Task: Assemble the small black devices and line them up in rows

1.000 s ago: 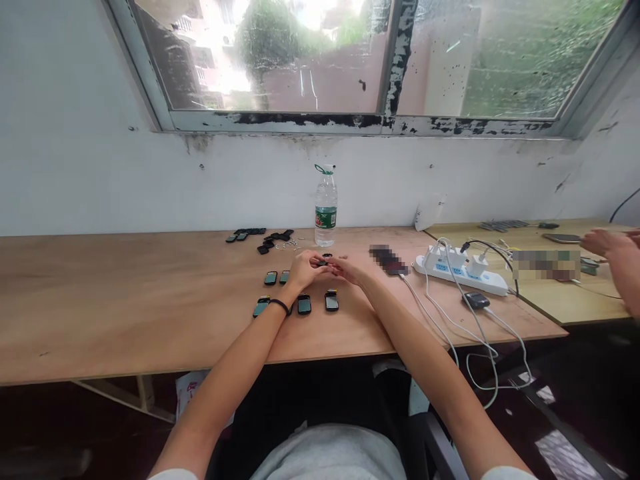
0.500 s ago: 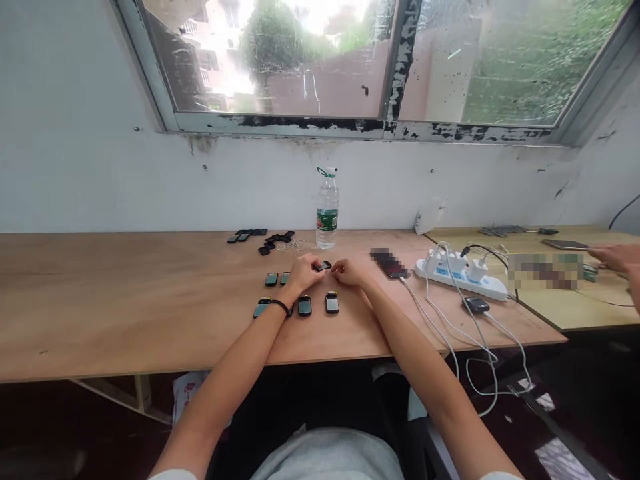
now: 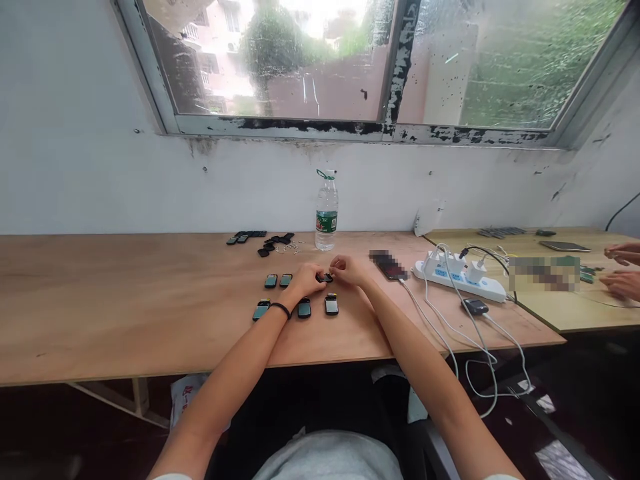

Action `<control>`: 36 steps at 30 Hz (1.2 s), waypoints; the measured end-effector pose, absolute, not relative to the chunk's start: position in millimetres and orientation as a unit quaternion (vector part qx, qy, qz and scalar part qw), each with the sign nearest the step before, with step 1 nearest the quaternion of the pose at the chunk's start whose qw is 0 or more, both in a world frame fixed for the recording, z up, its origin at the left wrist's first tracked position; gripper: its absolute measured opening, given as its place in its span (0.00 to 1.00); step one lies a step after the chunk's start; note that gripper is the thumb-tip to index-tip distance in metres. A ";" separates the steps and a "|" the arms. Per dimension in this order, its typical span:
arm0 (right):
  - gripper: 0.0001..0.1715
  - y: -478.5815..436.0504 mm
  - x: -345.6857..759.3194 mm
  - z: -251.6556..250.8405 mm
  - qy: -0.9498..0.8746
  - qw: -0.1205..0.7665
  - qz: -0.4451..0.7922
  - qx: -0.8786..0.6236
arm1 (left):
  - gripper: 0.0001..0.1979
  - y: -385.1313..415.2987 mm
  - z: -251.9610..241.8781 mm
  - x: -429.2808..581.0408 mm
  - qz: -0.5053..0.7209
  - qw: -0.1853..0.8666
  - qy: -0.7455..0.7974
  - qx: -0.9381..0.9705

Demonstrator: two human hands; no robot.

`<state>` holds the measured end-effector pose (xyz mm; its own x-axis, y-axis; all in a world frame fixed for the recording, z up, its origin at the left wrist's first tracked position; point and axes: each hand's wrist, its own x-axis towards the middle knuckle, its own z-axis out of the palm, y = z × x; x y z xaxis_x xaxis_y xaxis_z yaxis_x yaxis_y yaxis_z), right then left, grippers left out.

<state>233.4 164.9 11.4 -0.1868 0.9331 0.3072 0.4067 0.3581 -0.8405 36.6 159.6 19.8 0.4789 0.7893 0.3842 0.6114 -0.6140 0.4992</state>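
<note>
Module [image 3: 326,278] sits at the centre of the head view, just above the desk [image 3: 125,300] or touching it, its left end pinched in the left hand [image 3: 307,280], while the right hand [image 3: 349,271] bunches its fingertips at the module's upper right; whether they grip anything, I cannot tell. Five screens [image 3: 304,308] lie below and to the left, the bottle [image 3: 327,221] stands above centre, and the phone [image 3: 390,267] and power strip [image 3: 463,281] lie right of centre.
</note>
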 end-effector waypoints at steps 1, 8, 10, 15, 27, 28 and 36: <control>0.04 164.1 231.7 10.9 -0.708 0.424 0.307 -0.474 | 0.01 159.7 20.0 36.6 0.300 0.149 0.413 0.847; 0.10 160.1 230.0 14.2 -0.745 0.387 0.264 -0.475 | 0.02 159.1 20.2 38.2 0.296 0.153 0.414 0.847; 0.14 160.0 231.3 15.5 -0.752 0.373 0.256 -0.479 | 0.02 158.8 19.4 39.5 0.292 0.150 0.422 0.845; 0.20 163.7 235.3 13.5 -0.758 0.348 0.270 -0.481 | 0.01 158.7 17.7 41.8 0.282 0.143 0.434 0.844; 0.15 172.7 236.4 3.6 -0.796 0.330 0.236 -0.449 | 0.09 155.4 29.7 38.6 0.239 0.145 0.430 0.859; 0.16 172.6 236.4 3.5 -0.800 0.326 0.224 -0.452 | 0.08 153.4 32.4 38.2 0.240 0.153 0.433 0.855; 0.26 171.5 235.9 2.7 -0.795 0.310 0.197 -0.482 | 0.09 144.6 72.7 16.6 0.353 0.119 0.453 0.810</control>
